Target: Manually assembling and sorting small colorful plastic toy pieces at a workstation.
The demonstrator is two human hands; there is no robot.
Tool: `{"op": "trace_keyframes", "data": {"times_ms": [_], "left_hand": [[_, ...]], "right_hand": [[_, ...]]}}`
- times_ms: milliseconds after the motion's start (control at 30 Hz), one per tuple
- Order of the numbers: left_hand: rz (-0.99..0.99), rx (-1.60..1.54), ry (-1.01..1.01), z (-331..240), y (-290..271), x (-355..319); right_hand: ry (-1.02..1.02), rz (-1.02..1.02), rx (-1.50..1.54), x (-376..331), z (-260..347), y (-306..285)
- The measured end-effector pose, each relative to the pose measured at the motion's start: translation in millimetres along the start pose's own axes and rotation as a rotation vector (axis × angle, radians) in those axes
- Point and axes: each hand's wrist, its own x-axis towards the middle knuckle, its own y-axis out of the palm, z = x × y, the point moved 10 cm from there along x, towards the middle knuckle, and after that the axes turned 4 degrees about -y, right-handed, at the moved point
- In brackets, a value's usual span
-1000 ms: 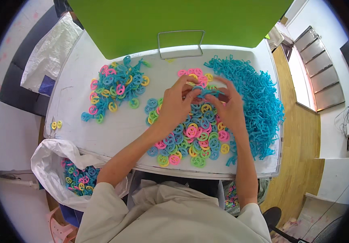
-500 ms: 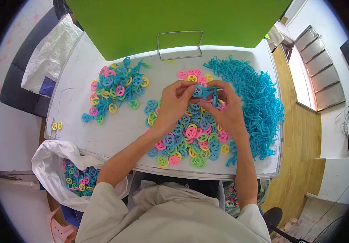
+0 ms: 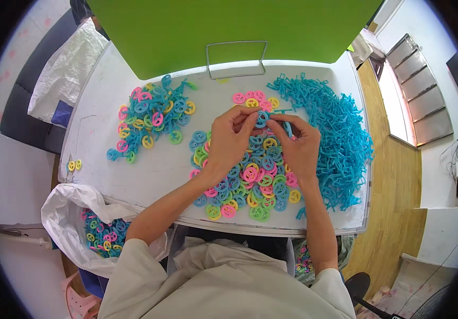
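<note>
Over the middle of the table, my left hand (image 3: pixel 229 139) pinches a small blue plastic wheel (image 3: pixel 261 119) between thumb and fingers. Close against it, my right hand (image 3: pixel 300 149) is closed on a teal plastic stick piece (image 3: pixel 279 111), partly hidden by the fingers. Another blue wheel (image 3: pixel 287 129) shows edge-on between the right fingers; whether it is joined to the stick is hard to tell. Below both hands spreads a pile of loose wheels (image 3: pixel 250 173) in blue, pink, green and yellow. Right of my right hand lies a large heap of teal stick pieces (image 3: pixel 340 143).
A pile of teal pieces with coloured wheels (image 3: pixel 154 114) sits at the left of the white table (image 3: pixel 133 181). Two yellow wheels (image 3: pixel 75 165) lie by its left edge. A white sack (image 3: pixel 69 207) of similar parts stands at lower left. A green panel (image 3: pixel 229 26) rises behind.
The held blue wheel has turned and shifted slightly right. My right fingers have moved up and regripped, with the wheel at their side now edge-on. The piles look the same.
</note>
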Motion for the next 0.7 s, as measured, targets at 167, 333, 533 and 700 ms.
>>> {"op": "trace_keyframes", "data": {"times_ms": [167, 333, 533, 700], "left_hand": [[-0.023, 0.052, 0.025, -2, -1, -4], [-0.02, 0.171, 0.054, 0, 0, -2], [0.059, 0.046, 0.013, 0, -1, 6], [0.071, 0.108, 0.024, 0, -1, 8]], "right_hand": [[0.082, -0.005, 0.015, -2, -6, 1], [-0.014, -0.023, 0.047, -4, -4, 3], [0.041, 0.163, 0.245, 0, -14, 16], [-0.13, 0.232, 0.306, 4, 4, 12]]}}
